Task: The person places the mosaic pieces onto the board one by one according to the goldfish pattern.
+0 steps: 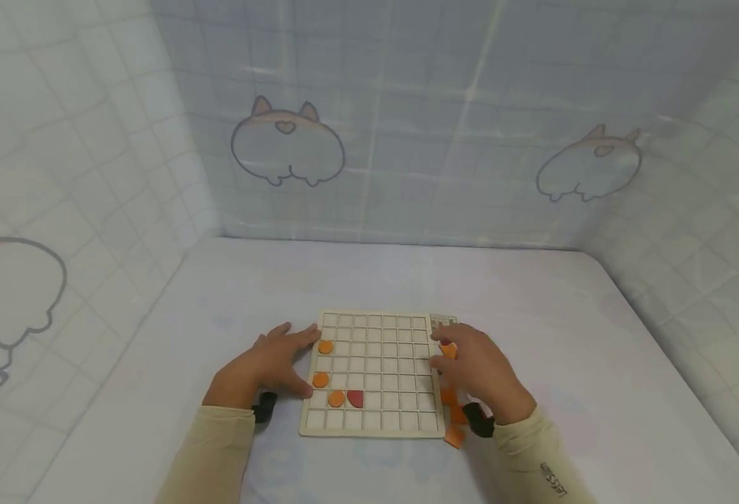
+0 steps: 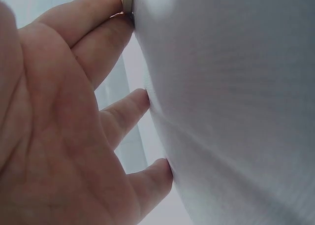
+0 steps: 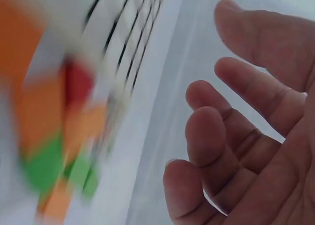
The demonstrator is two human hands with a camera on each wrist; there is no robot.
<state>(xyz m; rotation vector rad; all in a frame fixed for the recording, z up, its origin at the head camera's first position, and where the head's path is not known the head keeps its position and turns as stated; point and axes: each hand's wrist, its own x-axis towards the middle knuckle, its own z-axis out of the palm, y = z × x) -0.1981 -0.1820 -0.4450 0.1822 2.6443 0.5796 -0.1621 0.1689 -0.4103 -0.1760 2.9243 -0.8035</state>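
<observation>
A pale square board (image 1: 389,421) with a raised grid lies flat in the head view. Three orange round pieces (image 1: 336,398) and a red quarter-circle piece (image 1: 355,398) sit in cells toward its left and near side. My left hand (image 1: 268,360) spreads its fingers and thumb along the left edge; in the left wrist view its fingertips touch the board edge and the white surface. Over the right edge hovers my right hand (image 1: 479,364), fingers loosely bent and apart. Nothing lies between them in the right wrist view.
Loose orange pieces (image 1: 454,435) lie along the board's right side, partly hidden under the right hand. Green pieces (image 3: 44,166) and a red piece (image 3: 78,84) are among them, blurred. A small gridded item (image 1: 443,319) pokes out at the far right corner. Pale patterned walls enclose the table.
</observation>
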